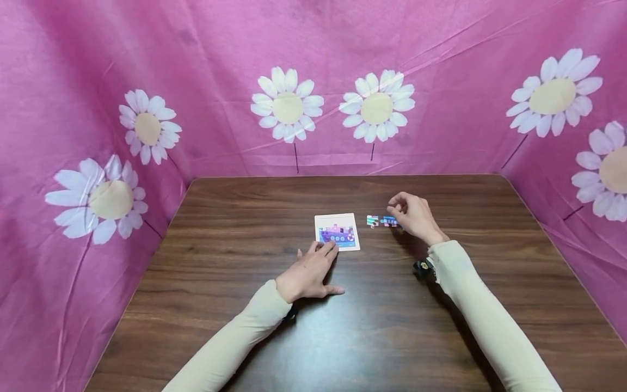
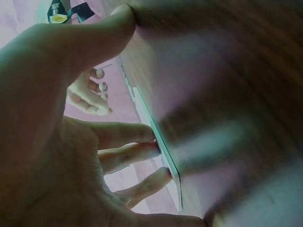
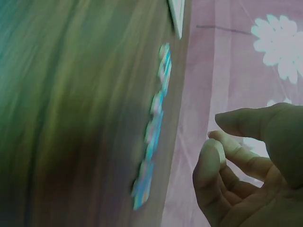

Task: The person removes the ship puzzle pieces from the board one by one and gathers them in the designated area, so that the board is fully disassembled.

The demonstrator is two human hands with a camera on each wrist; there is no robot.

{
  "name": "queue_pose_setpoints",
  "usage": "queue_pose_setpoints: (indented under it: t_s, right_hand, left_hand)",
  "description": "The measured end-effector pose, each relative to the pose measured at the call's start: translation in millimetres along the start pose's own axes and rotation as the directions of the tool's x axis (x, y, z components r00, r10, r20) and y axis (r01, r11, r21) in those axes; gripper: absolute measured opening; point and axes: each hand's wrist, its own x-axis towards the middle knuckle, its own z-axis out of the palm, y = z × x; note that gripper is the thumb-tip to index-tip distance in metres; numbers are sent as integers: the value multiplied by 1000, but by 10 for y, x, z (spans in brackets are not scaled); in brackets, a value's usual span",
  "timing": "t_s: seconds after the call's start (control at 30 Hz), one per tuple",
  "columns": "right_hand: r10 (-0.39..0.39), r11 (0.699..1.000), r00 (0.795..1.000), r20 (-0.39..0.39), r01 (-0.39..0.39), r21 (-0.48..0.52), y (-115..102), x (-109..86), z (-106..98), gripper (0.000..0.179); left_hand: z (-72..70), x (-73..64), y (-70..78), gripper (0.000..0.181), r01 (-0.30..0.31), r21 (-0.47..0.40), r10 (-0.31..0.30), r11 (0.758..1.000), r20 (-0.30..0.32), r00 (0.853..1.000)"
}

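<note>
L hand (image 1: 306, 272): fingers spread & fairly straight, tips resting on the near edge of a white-bordered square puzzle board (image 1: 338, 216) w/ purple-blue ship pic; nothing gripped. R hand (image 1: 413, 215): raised at far R of board, fingers loosely bent, gap btwn thumb & index, holding nothing. Small multicolored jigsaw pieces (image 1: 373, 221) in a row R of board, some partly under R hand. Board's on far part of dark-brown wood-grain counter (image 1: 235, 234), approx. mid. Pink cloth (image 1: 220, 71) w/ white daisies (image 1: 287, 108) at far side, L & R.

Text: none readable | labels, brands: none readable | numbers: none readable
</note>
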Motion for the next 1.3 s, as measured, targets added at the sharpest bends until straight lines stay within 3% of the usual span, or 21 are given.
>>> queue_pose_setpoints:
  t_s: [0.4, 0.7, 0.83, 1.03, 1.3]
  right_hand:
    - [-113, 991, 987, 114, 105, 77, -315, 109, 325, 14]
    - [-128, 977, 963, 235, 82, 197, -497, 123, 578, 19]
    - [-134, 977, 957, 259, 84, 195, -551, 122, 663, 19]
    - [-180, 980, 952, 247, 153, 123, -564, 125, 762, 17]
    - [-214, 974, 933, 288, 181, 137, -651, 114, 856, 16]
  left_hand:
    - [25, -19, 14, 104, -3, -4, 3, 1000, -22, 1000]
    - [31, -16, -1, 104, -3, 2, 3, 1000, -32, 999]
    - [33, -10, -7, 104, -4, 4, 4, 1000, -42, 999]
    - [20, -7, -2, 104, 0, 11, 1, 1000, -34, 999]
    - [27, -19, -7, 103, -9, 12, 10, 1000, -40, 999]
